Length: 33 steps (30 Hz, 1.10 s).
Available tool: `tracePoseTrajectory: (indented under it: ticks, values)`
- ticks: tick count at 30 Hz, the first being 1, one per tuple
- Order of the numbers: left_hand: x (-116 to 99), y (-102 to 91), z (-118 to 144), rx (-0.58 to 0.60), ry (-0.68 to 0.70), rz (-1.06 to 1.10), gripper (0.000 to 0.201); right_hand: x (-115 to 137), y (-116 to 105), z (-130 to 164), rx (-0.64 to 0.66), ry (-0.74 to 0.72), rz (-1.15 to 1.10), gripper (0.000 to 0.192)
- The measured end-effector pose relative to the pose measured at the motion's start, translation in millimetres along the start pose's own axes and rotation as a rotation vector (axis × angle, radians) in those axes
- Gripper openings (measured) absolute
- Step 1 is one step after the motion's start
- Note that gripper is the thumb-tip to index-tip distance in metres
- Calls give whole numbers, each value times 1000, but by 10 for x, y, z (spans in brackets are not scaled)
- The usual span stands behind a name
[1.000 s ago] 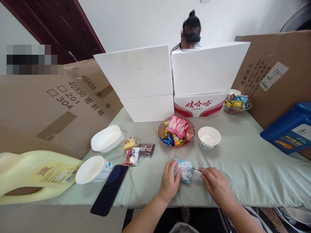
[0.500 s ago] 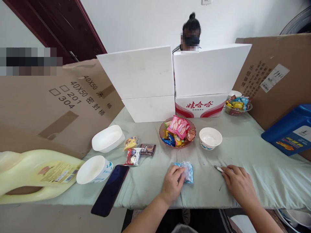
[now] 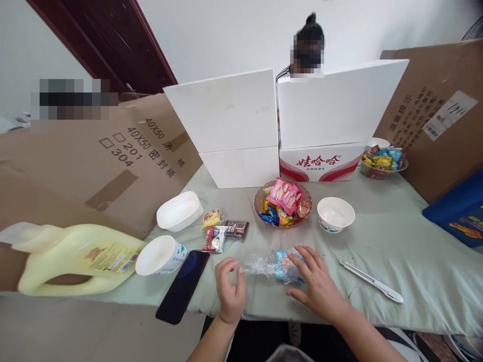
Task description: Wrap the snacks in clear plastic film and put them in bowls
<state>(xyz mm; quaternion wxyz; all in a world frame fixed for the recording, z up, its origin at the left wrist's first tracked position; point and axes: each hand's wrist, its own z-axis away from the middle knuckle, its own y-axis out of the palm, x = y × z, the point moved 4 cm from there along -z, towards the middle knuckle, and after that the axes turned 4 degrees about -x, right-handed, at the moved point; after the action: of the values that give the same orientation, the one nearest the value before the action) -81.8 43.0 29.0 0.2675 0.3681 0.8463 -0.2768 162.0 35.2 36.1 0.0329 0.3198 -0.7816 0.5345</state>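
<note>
A small blue packet (image 3: 281, 265) lies on the cloth at the near middle, and clear plastic wrap (image 3: 261, 265) stretches out from its left side. My left hand (image 3: 231, 290) is closed at the wrap's left end, its thumb and curled fingers meeting the plastic. Over the packet's right side, my right hand (image 3: 316, 282) is open with its fingers spread, touching the packet and hiding part of it. A slim white tool with a thin metal tip (image 3: 372, 281) lies on the cloth to the right, apart from both hands.
A glass bowl of wrapped snacks (image 3: 258, 201) and a white paper bowl (image 3: 335, 215) stand ahead. Leftward are loose snack packets (image 3: 237, 230), a phone (image 3: 183, 286), two white containers (image 3: 160, 255) and a yellow jug (image 3: 79, 251). White boxes (image 3: 241, 120) screen a person opposite.
My right hand has let go of the slim white tool and moved left onto the blue packet. My left hand has moved left, and the clear wrap now stretches between the hands.
</note>
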Motion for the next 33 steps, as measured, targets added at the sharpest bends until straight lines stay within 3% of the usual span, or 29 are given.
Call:
tracePoseTrajectory:
  ticks: [2, 4, 5, 7, 9, 12, 14, 17, 21, 24, 26, 29, 31, 33]
  values:
    - [-238, 163, 14, 288, 277, -17, 24, 45, 85, -28, 38, -20, 19, 56]
    - [-351, 363, 49, 534, 361, -81, 31, 2, 89, -19, 19, -37, 0, 36]
    - [-354, 445, 57, 594, 343, -134, 31, -63, 56, 7, -12, -37, -18, 29]
    - [-294, 547, 56, 609, 268, -209, 25, -276, -65, 109, -96, -3, -42, 24]
    - [-227, 564, 54, 552, 233, -192, 18, -555, -229, 276, -193, 89, -22, 20]
    - [-216, 470, 50, 438, 264, -149, 17, -898, -465, 567, -312, 243, 51, 21]
    - [-301, 378, 50, 398, 330, -172, 18, -967, -576, 695, -345, 280, 76, 21]
    - [-532, 274, 92, 490, 474, -193, 23, -821, -691, 693, -357, 239, 57, 16]
    - [-819, 236, 280, 925, 595, -57, 19, -374, -763, 427, -302, 64, -34, 17]
    - [-887, 251, 382, 1163, 551, -50, 6, -78, -666, 240, -108, -87, -59, 22]
    - [-876, 298, 357, 1168, 481, -98, 9, 8, -509, 201, 79, -100, -27, 21]
    - [-827, 440, 243, 1064, 397, -140, 19, -24, -246, 252, 292, -12, 126, 22]
    - [-780, 575, 163, 987, 385, -164, 22, -85, -141, 285, 319, 34, 226, 22]
    - [-717, 726, 111, 958, 383, -199, 32, -144, -110, 273, 266, 61, 269, 19]
